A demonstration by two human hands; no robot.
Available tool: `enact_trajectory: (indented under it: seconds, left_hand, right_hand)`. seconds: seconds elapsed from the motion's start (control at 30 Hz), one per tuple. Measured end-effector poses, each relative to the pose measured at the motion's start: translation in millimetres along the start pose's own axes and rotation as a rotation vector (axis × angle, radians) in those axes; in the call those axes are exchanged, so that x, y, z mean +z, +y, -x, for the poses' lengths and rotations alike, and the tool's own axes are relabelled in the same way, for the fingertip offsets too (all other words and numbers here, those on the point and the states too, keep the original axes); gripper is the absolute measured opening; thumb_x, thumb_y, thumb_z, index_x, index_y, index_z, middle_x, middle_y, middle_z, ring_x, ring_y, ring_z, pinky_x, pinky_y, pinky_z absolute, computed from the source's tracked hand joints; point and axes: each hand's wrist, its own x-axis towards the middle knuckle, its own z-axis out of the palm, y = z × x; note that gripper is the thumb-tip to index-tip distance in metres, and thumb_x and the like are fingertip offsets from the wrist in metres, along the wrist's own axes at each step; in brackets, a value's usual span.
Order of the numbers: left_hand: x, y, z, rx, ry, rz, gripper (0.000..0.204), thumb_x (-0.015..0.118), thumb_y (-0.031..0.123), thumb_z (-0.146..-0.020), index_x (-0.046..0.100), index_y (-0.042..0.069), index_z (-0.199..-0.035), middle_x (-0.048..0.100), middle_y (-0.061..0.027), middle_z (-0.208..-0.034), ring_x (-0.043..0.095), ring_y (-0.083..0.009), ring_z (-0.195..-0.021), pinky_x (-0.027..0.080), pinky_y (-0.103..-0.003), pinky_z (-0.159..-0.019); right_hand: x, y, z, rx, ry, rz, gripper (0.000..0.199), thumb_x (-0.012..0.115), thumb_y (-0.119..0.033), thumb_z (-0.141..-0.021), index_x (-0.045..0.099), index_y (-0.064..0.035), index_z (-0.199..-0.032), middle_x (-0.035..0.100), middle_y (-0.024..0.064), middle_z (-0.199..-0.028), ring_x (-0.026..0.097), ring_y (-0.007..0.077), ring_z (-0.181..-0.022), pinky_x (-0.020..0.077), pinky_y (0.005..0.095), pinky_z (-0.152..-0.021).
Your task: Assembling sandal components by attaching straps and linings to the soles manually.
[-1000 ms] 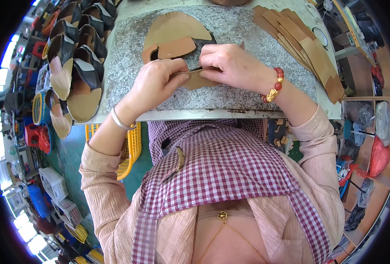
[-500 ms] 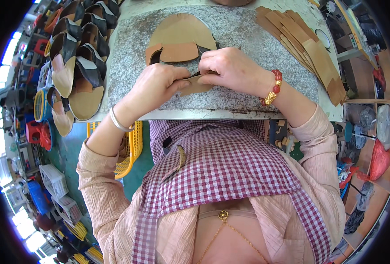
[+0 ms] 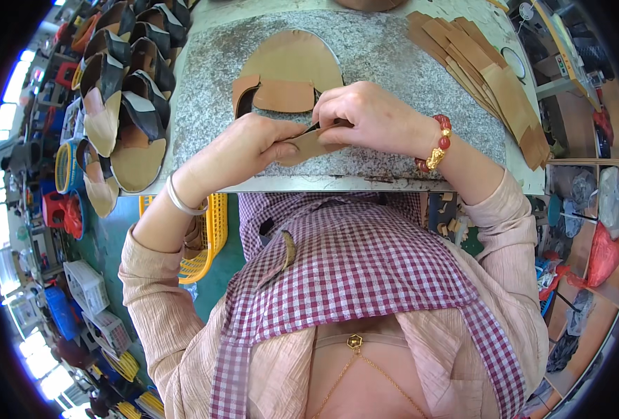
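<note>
A shoe upper [image 3: 292,59] with a tan lining lies on the worktable, its rounded end pointing away from me. A brown leather piece [image 3: 287,96] crosses its middle, with dark edges showing beside it. At the near end of the upper, my left hand [image 3: 253,143] pinches the tan flap between thumb and fingers. Just right of it, my right hand [image 3: 372,119] grips the same end with bent fingers, close to a dark edge. My fingers hide part of this near end.
Several shoe uppers [image 3: 138,159] stand in rows at the left edge. Fanned tan leather strips [image 3: 501,84] lie at the right, near a round roll [image 3: 513,61]. A speckled grey slab [image 3: 428,66] covers the tabletop. Below the edge hangs a yellow basket [image 3: 216,227].
The upper has shifted slightly toward me and its near end has tilted. My hands have moved a little nearer, still gripping it, with the left hand lower than before.
</note>
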Motion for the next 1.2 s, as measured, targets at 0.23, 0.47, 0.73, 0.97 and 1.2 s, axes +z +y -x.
enact_trajectory:
  seconds: [0.23, 0.47, 0.73, 0.97, 1.2]
  left_hand:
    - [1.2, 4.1, 1.3, 0.005, 0.011, 0.087, 0.014, 0.061, 0.002, -0.084, 0.063, -0.001, -0.097, 0.066, -0.0102, -0.075, 0.052, -0.0226, -0.058, 0.045, -0.035, -0.061]
    - [17.1, 14.5, 2.5, -0.048, 0.135, 0.062, 0.013, 0.063, 0.002, -0.082, 0.062, -0.001, -0.094, 0.067, -0.0128, -0.075, 0.057, -0.0268, -0.058, 0.047, -0.036, -0.061]
    - [18.8, 8.5, 5.5, 0.064, 0.142, 0.088, 0.014, 0.063, 0.002, -0.081, 0.063, -0.001, -0.095, 0.068, -0.0136, -0.074, 0.060, -0.0304, -0.059, 0.048, -0.038, -0.060]
    - [28.4, 7.4, 6.1, -0.068, 0.184, -0.012, 0.022, 0.060, -0.003, -0.083, 0.066, -0.001, -0.105, 0.067, -0.0081, -0.076, 0.050, -0.0206, -0.055, 0.045, -0.031, -0.057]
    - [30.5, 6.7, 14.7, -0.024, 0.217, 0.115, 0.021, 0.060, -0.002, -0.084, 0.063, -0.001, -0.105, 0.065, -0.0065, -0.075, 0.049, -0.0183, -0.055, 0.043, -0.031, -0.057]
  right_hand:
    - [-0.3, -15.0, -6.3, 0.086, -0.050, 0.113, 0.014, 0.071, -0.014, -0.080, 0.065, -0.0034, -0.072, 0.066, 0.0040, -0.077, 0.060, 0.0228, -0.062, 0.0483, 0.0333, -0.061]
    - [18.2, -3.7, 2.5, -0.063, 0.155, 0.153, 0.010, 0.072, -0.012, -0.080, 0.065, -0.0043, -0.079, 0.066, 0.0037, -0.092, 0.061, 0.0221, -0.067, 0.0494, 0.0330, -0.063]
    - [26.2, -15.6, 5.6, -0.094, 0.219, 0.229, 0.012, 0.074, -0.012, -0.079, 0.064, -0.0045, -0.080, 0.063, 0.0008, -0.095, 0.057, 0.0162, -0.066, 0.0463, 0.0286, -0.061]
    - [24.2, -18.0, 14.3, 0.081, 0.185, 0.309, 0.014, 0.075, -0.009, -0.079, 0.063, -0.0042, -0.083, 0.061, 0.0008, -0.091, 0.054, 0.0149, -0.064, 0.0440, 0.0265, -0.059]
    - [26.1, -17.8, 22.8, 0.180, 0.213, -0.025, 0.012, 0.074, -0.006, -0.081, 0.062, -0.0039, -0.083, 0.061, 0.0025, -0.086, 0.051, 0.0133, -0.062, 0.0417, 0.0256, -0.057]
